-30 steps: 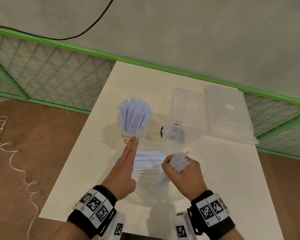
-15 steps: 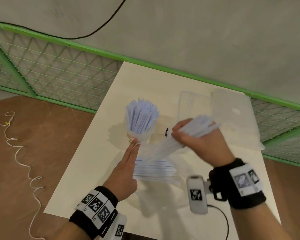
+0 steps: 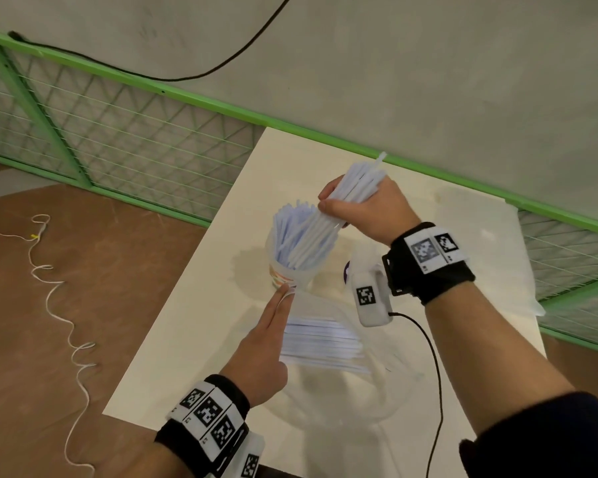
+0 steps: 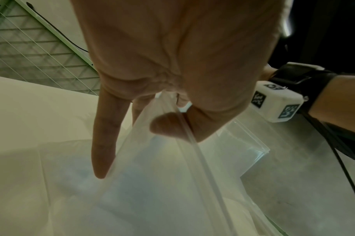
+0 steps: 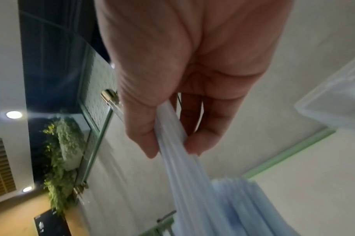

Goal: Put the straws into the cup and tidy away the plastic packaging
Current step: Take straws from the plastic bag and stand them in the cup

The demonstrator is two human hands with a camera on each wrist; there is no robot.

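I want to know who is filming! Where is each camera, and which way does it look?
Head: on the person's head, looking down at the table, cup and both arms.
Left wrist: looks along the left hand, which pinches the plastic bag.
Right wrist: looks along the right hand, which grips a bunch of straws.
Head and right wrist both show that bunch.

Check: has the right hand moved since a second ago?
Yes. The right hand, gripping a bundle of straws, went from the plastic bag near the table's front up and away to above the cup.
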